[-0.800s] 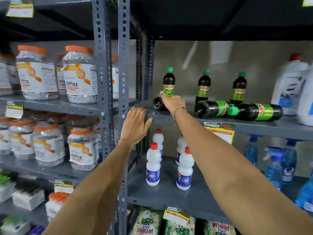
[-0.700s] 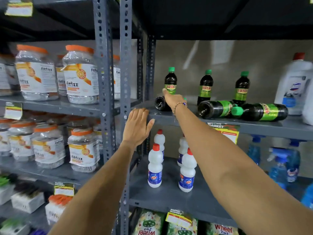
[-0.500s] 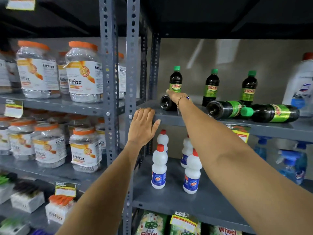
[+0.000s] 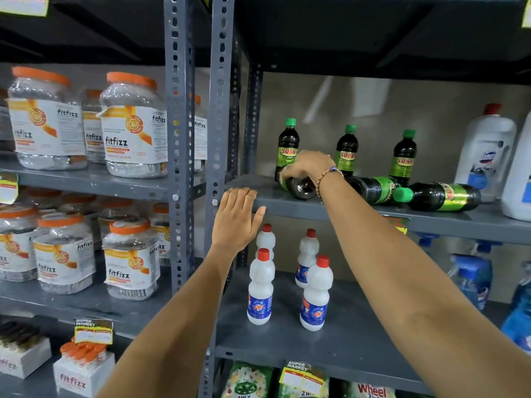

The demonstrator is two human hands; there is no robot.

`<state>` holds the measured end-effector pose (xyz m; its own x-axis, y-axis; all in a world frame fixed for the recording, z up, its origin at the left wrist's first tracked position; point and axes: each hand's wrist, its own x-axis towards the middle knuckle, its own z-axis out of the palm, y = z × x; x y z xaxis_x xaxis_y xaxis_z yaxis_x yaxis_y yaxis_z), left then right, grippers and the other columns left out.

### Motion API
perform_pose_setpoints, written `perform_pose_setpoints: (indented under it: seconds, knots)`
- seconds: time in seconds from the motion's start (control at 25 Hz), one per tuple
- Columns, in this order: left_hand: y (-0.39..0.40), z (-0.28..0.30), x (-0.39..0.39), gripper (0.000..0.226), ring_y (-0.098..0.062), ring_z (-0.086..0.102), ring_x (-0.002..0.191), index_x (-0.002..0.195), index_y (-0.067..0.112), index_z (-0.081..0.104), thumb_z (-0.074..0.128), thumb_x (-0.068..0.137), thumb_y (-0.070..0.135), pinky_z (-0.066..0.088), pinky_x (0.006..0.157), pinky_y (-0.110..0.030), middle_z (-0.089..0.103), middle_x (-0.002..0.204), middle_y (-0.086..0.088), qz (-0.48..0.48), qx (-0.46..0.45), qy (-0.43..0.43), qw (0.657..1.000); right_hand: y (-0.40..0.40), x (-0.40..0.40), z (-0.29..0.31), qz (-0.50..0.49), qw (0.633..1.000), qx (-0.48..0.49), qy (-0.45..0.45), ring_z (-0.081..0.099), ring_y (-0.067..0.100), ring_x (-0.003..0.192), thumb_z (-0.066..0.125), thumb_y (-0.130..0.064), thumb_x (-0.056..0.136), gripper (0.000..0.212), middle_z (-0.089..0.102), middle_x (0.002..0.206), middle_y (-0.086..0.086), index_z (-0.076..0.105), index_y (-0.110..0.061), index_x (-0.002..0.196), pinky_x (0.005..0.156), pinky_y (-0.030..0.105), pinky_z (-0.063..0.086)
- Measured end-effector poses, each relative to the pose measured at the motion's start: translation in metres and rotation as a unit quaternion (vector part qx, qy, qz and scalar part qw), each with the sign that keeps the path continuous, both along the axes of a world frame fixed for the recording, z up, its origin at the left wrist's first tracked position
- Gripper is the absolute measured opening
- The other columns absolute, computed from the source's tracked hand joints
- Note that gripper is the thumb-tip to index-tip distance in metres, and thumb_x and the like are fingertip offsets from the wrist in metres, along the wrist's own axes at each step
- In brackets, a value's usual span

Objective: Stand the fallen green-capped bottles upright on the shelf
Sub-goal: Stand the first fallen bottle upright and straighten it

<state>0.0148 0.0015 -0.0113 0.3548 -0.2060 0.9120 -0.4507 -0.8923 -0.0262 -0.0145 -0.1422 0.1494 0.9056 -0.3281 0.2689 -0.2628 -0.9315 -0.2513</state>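
Three dark green-capped bottles stand upright at the back of the grey shelf [image 4: 287, 206]: a left bottle [image 4: 287, 145], a middle bottle [image 4: 347, 152] and a right bottle [image 4: 404, 156]. Three more lie on their sides in front. My right hand [image 4: 309, 165] is closed over the leftmost fallen bottle [image 4: 300, 187], whose base faces me. A second fallen bottle [image 4: 373, 188] lies behind my wrist, and a third fallen bottle [image 4: 439, 196] lies to its right, cap pointing left. My left hand [image 4: 237, 218] rests flat against the shelf's front edge, holding nothing.
Large white jugs [image 4: 485, 150] stand at the shelf's right end. White red-capped bottles [image 4: 260, 288] stand on the shelf below, blue spray bottles [image 4: 471, 278] to their right. Orange-lidded jars [image 4: 133, 124] fill the left rack beyond the grey uprights [image 4: 219, 110].
My right hand has closed around the leftmost fallen bottle and its base has swung slightly toward me. My left hand stays on the shelf edge. The camera shifted closer.
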Motion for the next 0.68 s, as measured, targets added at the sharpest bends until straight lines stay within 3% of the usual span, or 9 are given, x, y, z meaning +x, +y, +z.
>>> perform_pose_setpoints:
  seconds: [0.08, 0.16, 0.28, 0.4, 0.52, 0.68]
  knots:
    - [0.000, 0.000, -0.001, 0.046, -0.032, 0.057, 0.107, 0.114, 0.004, 0.058, 0.034, 0.096, 0.039, 0.034, 0.103, -0.041, 0.063, 0.113, -0.014, 0.000, -0.002, 0.004, 1.000, 0.004, -0.004, 0.003, 0.044, 0.998, 0.034, 0.032, 0.055, 0.032, 0.120, 0.051, -0.047, 0.088, 0.055, 0.055, 0.136, 0.012, 0.054, -0.012, 0.130, 0.085, 0.035, 0.046]
    - [0.000, 0.000, -0.002, 0.047, -0.032, 0.057, 0.108, 0.115, 0.004, 0.058, 0.034, 0.096, 0.040, 0.038, 0.103, -0.043, 0.063, 0.113, -0.014, 0.002, -0.001, 0.011, 1.000, 0.008, -0.006, 0.000, 0.092, 0.983, 0.157, 0.036, 0.048, 0.029, 0.131, 0.054, -0.034, 0.093, 0.056, 0.046, 0.146, 0.013, 0.044, -0.006, 0.140, 0.089, 0.030, 0.047]
    - [0.000, 0.001, -0.001, 0.048, -0.032, 0.058, 0.108, 0.114, 0.004, 0.058, 0.032, 0.096, 0.040, 0.038, 0.103, -0.043, 0.063, 0.114, -0.014, 0.006, 0.002, 0.006, 1.000, 0.021, -0.010, -0.003, 0.076, 0.979, 0.174, 0.069, 0.046, 0.030, 0.131, 0.042, -0.045, 0.096, 0.064, 0.040, 0.149, 0.016, 0.035, -0.004, 0.144, 0.103, 0.034, 0.040]
    - [0.001, -0.001, 0.001, 0.053, -0.032, 0.058, 0.108, 0.114, 0.005, 0.058, 0.025, 0.099, 0.043, 0.035, 0.103, -0.040, 0.063, 0.113, -0.013, 0.002, -0.006, -0.006, 1.000, 0.018, 0.011, -0.015, 0.071, 0.962, 0.258, -0.060, 0.060, 0.026, 0.102, 0.056, -0.047, 0.083, 0.061, 0.059, 0.125, 0.011, 0.051, -0.006, 0.127, 0.088, 0.034, 0.051]
    - [0.000, -0.002, 0.004, 0.057, -0.031, 0.058, 0.106, 0.114, 0.005, 0.058, 0.021, 0.099, 0.045, 0.035, 0.103, -0.040, 0.063, 0.111, -0.012, 0.001, -0.014, -0.018, 1.000, 0.010, 0.025, -0.028, 0.046, 0.931, 0.318, -0.174, 0.045, 0.028, 0.123, 0.068, -0.042, 0.074, 0.075, 0.044, 0.134, 0.012, 0.040, -0.004, 0.133, 0.101, 0.040, 0.045]
    - [-0.001, -0.003, 0.009, 0.056, -0.030, 0.058, 0.107, 0.113, 0.005, 0.058, 0.022, 0.099, 0.045, 0.034, 0.104, -0.039, 0.064, 0.112, -0.012, -0.006, -0.015, -0.032, 0.999, 0.009, 0.034, -0.032, 0.057, 0.910, 0.354, -0.209, 0.027, 0.030, 0.130, 0.080, -0.024, 0.070, 0.085, 0.023, 0.138, 0.014, 0.028, -0.004, 0.135, 0.107, 0.047, 0.038]
